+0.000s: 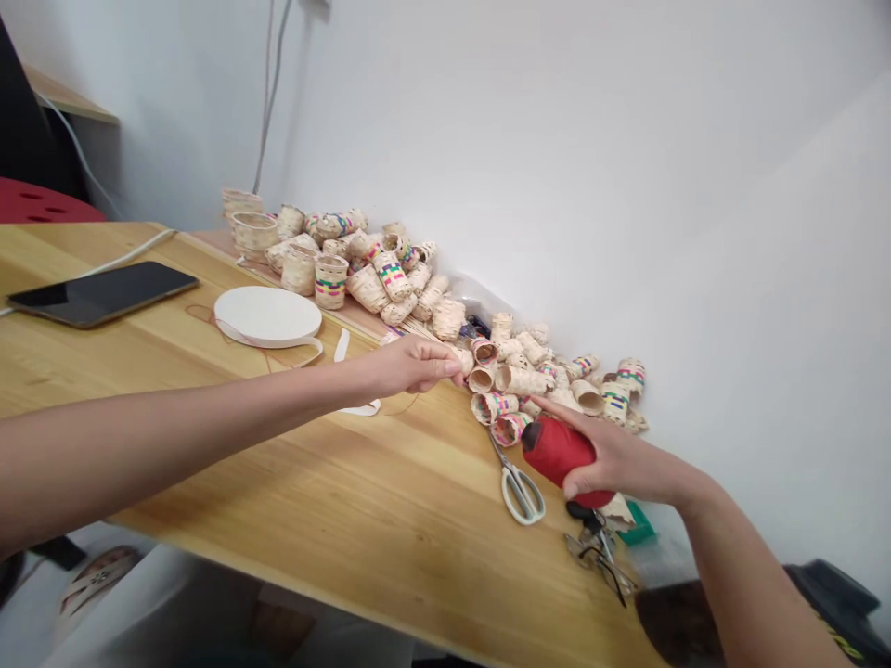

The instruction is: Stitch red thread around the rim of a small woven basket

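Note:
My left hand (410,365) reaches across the wooden table (313,501), fingers pinched together on a small woven basket (462,360) at the edge of a pile of several small woven baskets (529,376). My right hand (616,459) is wrapped around a red spool (557,448), its index finger stretched toward the pile. White-handled scissors (519,487) lie on the table just left of the spool.
More woven baskets (348,260) are heaped along the white wall. A white roll of tape (268,317) and a black phone (104,292) lie at the left. Small metal tools (599,557) and a green object (637,524) sit near the right edge.

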Motion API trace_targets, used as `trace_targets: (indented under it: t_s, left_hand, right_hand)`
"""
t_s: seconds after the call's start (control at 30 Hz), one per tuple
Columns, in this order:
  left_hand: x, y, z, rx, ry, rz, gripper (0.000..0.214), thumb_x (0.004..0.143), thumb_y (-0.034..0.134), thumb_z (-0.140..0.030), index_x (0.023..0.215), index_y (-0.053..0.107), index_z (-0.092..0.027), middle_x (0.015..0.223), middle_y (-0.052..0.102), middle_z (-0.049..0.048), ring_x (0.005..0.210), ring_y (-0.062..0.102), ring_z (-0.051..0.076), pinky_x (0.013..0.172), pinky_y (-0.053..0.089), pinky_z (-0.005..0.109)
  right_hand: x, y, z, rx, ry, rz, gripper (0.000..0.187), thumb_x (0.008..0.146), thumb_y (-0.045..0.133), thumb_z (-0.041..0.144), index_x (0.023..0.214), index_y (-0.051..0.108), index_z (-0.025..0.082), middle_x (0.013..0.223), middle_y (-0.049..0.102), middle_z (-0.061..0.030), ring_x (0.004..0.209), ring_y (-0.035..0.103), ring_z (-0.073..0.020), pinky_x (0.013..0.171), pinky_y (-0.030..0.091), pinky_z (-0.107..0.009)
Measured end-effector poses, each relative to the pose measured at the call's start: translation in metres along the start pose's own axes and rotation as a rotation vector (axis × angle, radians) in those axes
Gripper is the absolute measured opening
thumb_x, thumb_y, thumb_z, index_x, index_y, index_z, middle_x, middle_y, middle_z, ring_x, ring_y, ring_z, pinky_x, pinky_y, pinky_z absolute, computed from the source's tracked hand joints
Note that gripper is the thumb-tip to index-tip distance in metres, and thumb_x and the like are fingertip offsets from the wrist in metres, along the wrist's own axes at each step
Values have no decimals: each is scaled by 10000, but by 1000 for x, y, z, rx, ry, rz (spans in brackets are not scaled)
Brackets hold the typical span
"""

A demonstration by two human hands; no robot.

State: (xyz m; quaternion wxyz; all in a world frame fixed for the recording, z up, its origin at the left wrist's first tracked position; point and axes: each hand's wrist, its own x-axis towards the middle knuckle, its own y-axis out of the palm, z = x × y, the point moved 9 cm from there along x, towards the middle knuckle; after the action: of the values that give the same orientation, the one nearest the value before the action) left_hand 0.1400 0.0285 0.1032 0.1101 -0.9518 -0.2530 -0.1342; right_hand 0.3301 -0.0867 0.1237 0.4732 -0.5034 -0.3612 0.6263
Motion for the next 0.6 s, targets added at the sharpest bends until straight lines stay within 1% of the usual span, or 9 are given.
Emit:
trace_targets:
  t_s: [0.07, 0.1, 0.23, 0.3, 0.37, 0.43, 0.53, 0.6]
  left_hand:
    - [-11, -9, 10, 35, -44, -23, 446, 803, 556, -567, 789, 598, -124, 491, 251, -81, 457, 197, 69, 443, 136, 198]
    - [-16, -16, 16, 49, -65, -49, 445, 801, 557, -568, 793, 599, -126, 493, 247, -80, 456, 196, 71, 441, 136, 200]
    - [-40, -56, 43, 56, -146, -226, 419, 795, 560, -557, 830, 583, -140, 503, 244, -76, 449, 180, 74, 439, 116, 211]
    - [-49, -69, 55, 39, -184, -281, 415, 791, 561, -553, 851, 578, -142, 504, 258, -74, 446, 170, 73, 440, 110, 214]
    - [-54, -71, 64, 22, -219, -285, 418, 792, 559, -550, 863, 581, -138, 502, 271, -73, 445, 169, 71, 443, 116, 214]
    - [-55, -66, 68, 4, -237, -270, 418, 798, 556, -547, 869, 582, -135, 502, 275, -72, 445, 177, 69, 448, 127, 212]
    - [-53, -58, 65, -32, -211, -246, 414, 804, 551, -547, 863, 575, -138, 499, 265, -73, 445, 182, 68, 450, 136, 207]
    - [-52, -58, 60, -42, -184, -247, 411, 810, 546, -547, 859, 572, -139, 498, 261, -74, 446, 176, 67, 446, 133, 203]
  right_hand:
    - [1, 0, -9, 31, -26, -11, 966, 697, 728, 503, 1496, 226, 298, 1532, 300, -43, 1327, 380, -314, 1081, 339, -436]
    - [0, -1, -14, 46, -24, -32, 944, 718, 709, 504, 1498, 224, 286, 1537, 286, -53, 1333, 372, -312, 1085, 333, -437]
    - [-4, -6, -43, 78, 56, -167, 951, 774, 651, 475, 1519, 99, 263, 1533, 281, -83, 1277, 452, -277, 1039, 394, -401]
    - [-4, -4, -54, 47, 67, -228, 974, 775, 649, 441, 1522, 52, 255, 1527, 293, -84, 1293, 438, -263, 1058, 370, -386]
    - [0, -1, -62, -17, 61, -279, 961, 781, 638, 407, 1522, 50, 240, 1518, 312, -92, 1325, 400, -260, 1084, 329, -391]
    - [4, 3, -72, -108, 76, -326, 933, 772, 639, 384, 1519, 104, 224, 1478, 381, -108, 1312, 414, -277, 1076, 332, -415]
    - [9, 8, -92, -201, 136, -389, 902, 730, 664, 361, 1497, 222, 189, 1385, 491, -140, 1263, 456, -331, 1045, 350, -468]
    - [7, 10, -108, -202, 187, -430, 907, 710, 672, 366, 1486, 247, 169, 1373, 496, -161, 1257, 453, -360, 1034, 349, -501]
